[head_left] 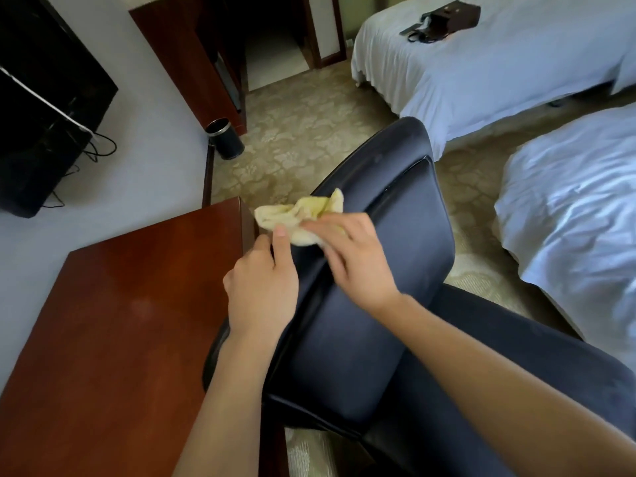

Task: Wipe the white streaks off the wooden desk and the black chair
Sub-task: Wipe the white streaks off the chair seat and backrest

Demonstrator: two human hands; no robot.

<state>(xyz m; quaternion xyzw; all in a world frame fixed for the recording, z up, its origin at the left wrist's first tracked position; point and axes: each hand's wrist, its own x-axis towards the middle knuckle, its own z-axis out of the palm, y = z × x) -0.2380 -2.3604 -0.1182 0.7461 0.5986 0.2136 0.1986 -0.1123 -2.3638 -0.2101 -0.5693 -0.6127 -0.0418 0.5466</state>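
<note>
Two bare hands meet over a crumpled pale-yellow cloth [303, 218] at the left edge of the black padded office chair [378, 270], which stands just beside the right edge of the reddish-brown polished wooden desk [120, 321]. The left hand [263, 287] is partly closed, its thumb and forefinger pinching the near end of the cloth from below. The right hand [351, 256] lies palm down with its fingers curled over the cloth, pressing it against the chair's backrest near the glossy curved armrest. The bunched far end of the cloth sticks out past both hands, over the gap between the desk's far right corner and the chair.

No white streaks can be made out on the desk's surface, which shows only a dull sheen near its middle; the chair's upholstery looks faintly dusty along its top edge.

Beyond the desk, a small black cylindrical bin with a silver rim [225, 138] stands on the patterned beige carpet [292, 132] near the wall. A black television [44, 105] hangs on the wall at left. Two beds with white sheets [499, 74] stand at right, and a dark brown bag [444, 20] lies on the farther one.
</note>
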